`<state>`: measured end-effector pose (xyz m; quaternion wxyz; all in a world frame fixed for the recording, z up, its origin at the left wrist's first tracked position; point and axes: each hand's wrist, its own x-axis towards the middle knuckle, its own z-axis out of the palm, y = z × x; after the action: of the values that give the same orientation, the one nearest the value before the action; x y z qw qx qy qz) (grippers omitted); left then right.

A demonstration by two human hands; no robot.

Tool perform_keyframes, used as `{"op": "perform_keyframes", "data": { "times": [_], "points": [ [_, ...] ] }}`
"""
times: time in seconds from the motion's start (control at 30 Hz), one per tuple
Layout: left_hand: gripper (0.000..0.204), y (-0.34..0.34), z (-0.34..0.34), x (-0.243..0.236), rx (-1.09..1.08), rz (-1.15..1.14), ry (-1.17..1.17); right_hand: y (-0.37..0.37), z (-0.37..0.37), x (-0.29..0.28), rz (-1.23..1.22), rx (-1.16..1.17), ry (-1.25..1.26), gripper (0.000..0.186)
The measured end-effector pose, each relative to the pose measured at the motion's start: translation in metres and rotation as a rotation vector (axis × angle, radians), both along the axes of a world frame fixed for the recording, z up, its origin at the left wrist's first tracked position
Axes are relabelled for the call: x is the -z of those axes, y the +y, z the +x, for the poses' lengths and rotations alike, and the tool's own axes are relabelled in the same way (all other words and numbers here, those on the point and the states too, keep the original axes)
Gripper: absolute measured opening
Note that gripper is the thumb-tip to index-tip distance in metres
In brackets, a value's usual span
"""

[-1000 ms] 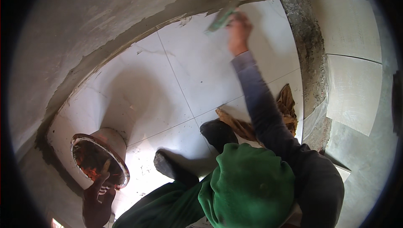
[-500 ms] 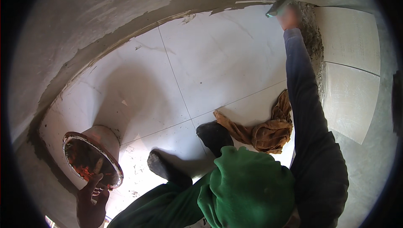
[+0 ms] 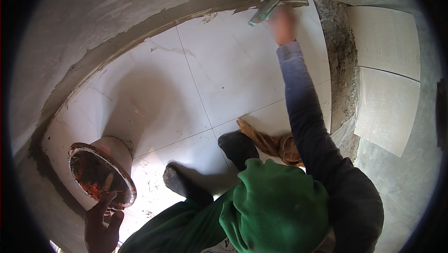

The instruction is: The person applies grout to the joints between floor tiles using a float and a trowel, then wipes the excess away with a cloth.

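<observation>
My right hand [image 3: 283, 24], blurred, is closed around a flat trowel [image 3: 267, 9] with a greyish blade and a greenish edge. The blade lies at the foot of the wall, over the band of grey mortar [image 3: 210, 3] where wall and tiles meet. On the lower left, my left hand [image 3: 102, 225] has its fingers curled at the near rim of a round bucket [image 3: 119, 152]. The rim is crusted, and a dark mix with orange patches of light shows inside, beside a small brownish stick-like piece [image 3: 109, 181].
Large white tiles [image 3: 242, 66] cover the floor, with a rough bare strip [image 3: 340, 52] to their right. Two pale tiles [image 3: 387, 108] lie beyond that strip. A brown cloth [image 3: 266, 141] is partly under my right arm, near my dark-covered feet [image 3: 238, 148] and green-clad knee [image 3: 280, 206].
My right hand and the trowel have moved left along the wall from the far right corner, uncovering the rough strip. The forearm now hides more of the cloth. My left hand stays at the bucket.
</observation>
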<state>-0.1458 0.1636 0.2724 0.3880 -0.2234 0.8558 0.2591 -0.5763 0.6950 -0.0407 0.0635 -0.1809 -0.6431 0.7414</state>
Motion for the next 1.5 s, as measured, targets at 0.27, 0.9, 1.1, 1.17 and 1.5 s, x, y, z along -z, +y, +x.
{"op": "perform_keyframes", "data": {
  "times": [0.27, 0.9, 1.1, 1.17, 1.5],
  "points": [
    [0.056, 0.004, 0.004, -0.01, 0.014, -0.072, -0.042, -0.099, 0.044, 0.003, -0.012, -0.078, 0.086, 0.039],
    [0.051, 0.01, 0.003, -0.014, 0.008, 0.041, -0.043, -0.129, 0.047, 0.015, -0.204, 0.18, 0.218, 0.027],
    [0.048, 0.008, 0.004, -0.016, 0.049, -0.095, 0.035, -0.27, 0.117, 0.013, -0.227, -0.144, 0.029, 0.023],
    [0.048, 0.013, 0.003, -0.014, 0.112, -0.117, 0.086, -0.244, 0.107, 0.035, -0.142, -0.089, 0.187, 0.023],
    [0.052, 0.01, 0.007, -0.017, -0.039, -0.016, -0.063, -0.054, 0.022, 0.007, -0.205, 0.08, 0.052, 0.025]
  ]
}}
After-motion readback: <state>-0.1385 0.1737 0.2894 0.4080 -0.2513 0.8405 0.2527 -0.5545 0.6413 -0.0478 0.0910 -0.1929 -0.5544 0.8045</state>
